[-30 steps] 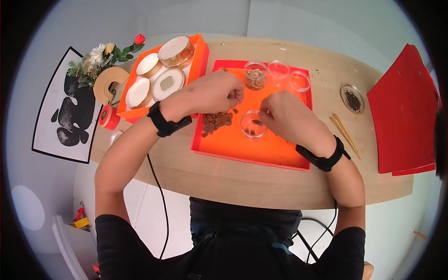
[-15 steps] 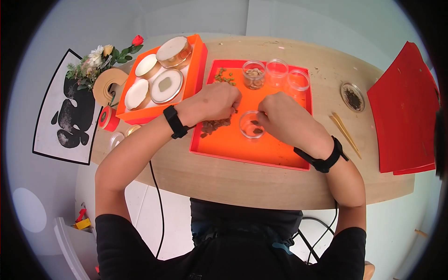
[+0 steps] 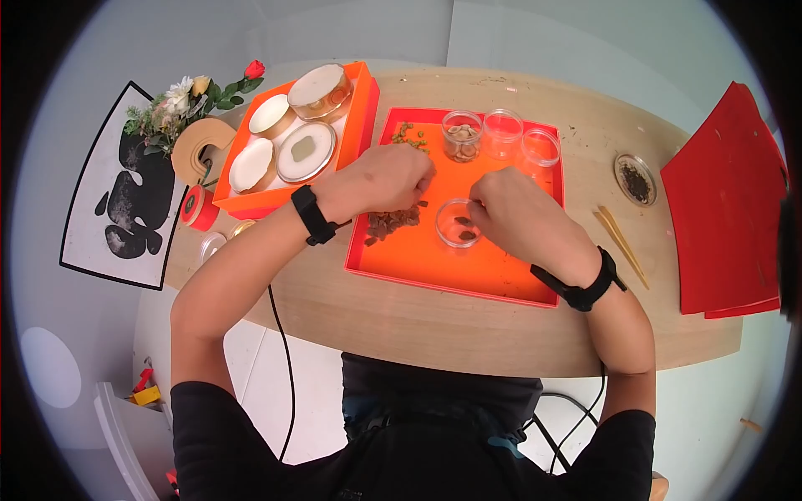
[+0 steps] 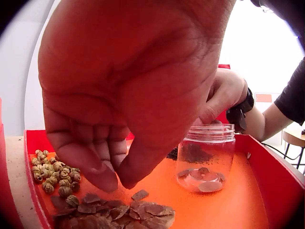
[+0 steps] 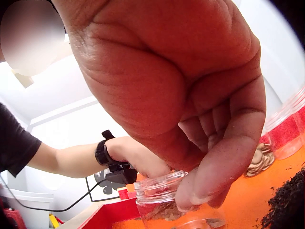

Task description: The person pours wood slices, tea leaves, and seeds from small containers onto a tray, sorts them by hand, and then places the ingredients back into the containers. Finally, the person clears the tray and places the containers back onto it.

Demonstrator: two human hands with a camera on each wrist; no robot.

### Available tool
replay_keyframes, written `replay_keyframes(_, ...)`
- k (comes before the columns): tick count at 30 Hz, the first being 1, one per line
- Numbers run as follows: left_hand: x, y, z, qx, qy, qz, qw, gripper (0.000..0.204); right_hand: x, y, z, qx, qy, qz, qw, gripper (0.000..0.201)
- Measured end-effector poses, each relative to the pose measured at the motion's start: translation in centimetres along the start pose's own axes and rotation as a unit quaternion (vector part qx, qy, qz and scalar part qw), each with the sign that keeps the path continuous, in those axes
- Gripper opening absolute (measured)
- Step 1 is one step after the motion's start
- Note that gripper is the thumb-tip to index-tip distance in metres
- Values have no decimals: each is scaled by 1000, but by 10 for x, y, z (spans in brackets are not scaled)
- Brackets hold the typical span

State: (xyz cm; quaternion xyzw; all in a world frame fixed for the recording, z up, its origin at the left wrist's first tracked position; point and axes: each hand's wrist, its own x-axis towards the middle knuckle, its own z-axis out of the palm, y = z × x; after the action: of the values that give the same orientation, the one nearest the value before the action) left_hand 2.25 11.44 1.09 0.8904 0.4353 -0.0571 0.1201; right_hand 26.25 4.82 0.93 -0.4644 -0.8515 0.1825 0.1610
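Tabletop [image 3: 468, 326] carries orange tray [image 3: 484, 267]. Left hand [image 3: 388, 179] above brown flake pile [image 3: 393, 222], fingers [image 4: 107, 179] pinched together; can't tell if holding a flake. Right hand [image 3: 510, 209] fingers curled at small clear jar [image 3: 458, 224] mid-tray.

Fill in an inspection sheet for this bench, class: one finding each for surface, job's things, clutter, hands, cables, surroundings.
Surface: pale wooden table bearing a shallow orange tray.
Job's things: small clear plastic jar holding a few brown flakes; pile of brown flakes beside it.
Clutter: three more clear jars, green pellets, second orange tray of round lidded tins, red folders, tape rolls.
Hands: left hand pinching over the flake pile; right hand fingertips at the jar rim.
Cables: black cable hanging below the table edge.
Surroundings: flowers, black-and-white mat.
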Motion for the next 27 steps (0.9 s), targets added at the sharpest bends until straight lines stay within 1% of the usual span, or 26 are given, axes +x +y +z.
replay_keyframes(2,1,0,0,-3,-11,-13,1000,11,-1,1,0,6,16,-17,1000,25)
replay_keyframes(4,0,-3,6,-23,20,16,999,12,-2,3,3,7,30,-29,999,25)
replay_keyframes(6,1,0,7,-25,5,7,1000,13,-1,3,3,8,45,-40,998,25)
replay_keyframes(8,2,2,8,-28,-10,0,1000,14,-1,1,1,4,25,-26,999,26)
replay_keyframes(10,3,0,11,-14,-9,17,1000,15,-1,2,2,4,28,-25,999,26)
replay_keyframes(15,2,1,11,-6,-8,15,1000,13,-1,1,2,-1,35,-29,999,27)
replay_keyframes(17,2,2,9,-9,-6,16,1000,12,-1,-2,-1,11,8,6,1000,27)
replay_keyframes(20,1,3,-1,-26,-19,1,999,12,1,-1,-1,18,5,9,1000,27)
replay_keyframes(22,-2,3,-12,-68,12,22,997,11,1,-3,-1,23,9,7,1000,26)
replay_keyframes(23,-6,8,-19,-71,12,21,997,11,0,-4,-1,28,13,5,999,26)
replay_keyframes(25,-15,22,-37,-153,16,29,988,10,0,-4,-3,31,10,10,999,25)
replay_keyframes(26,-20,30,-44,-154,18,30,987,10,0,-5,-4,34,8,16,999,25)
replay_keyframes(27,-25,38,-49,-194,-9,28,981,11,0,-4,-5,31,9,15,999,25)
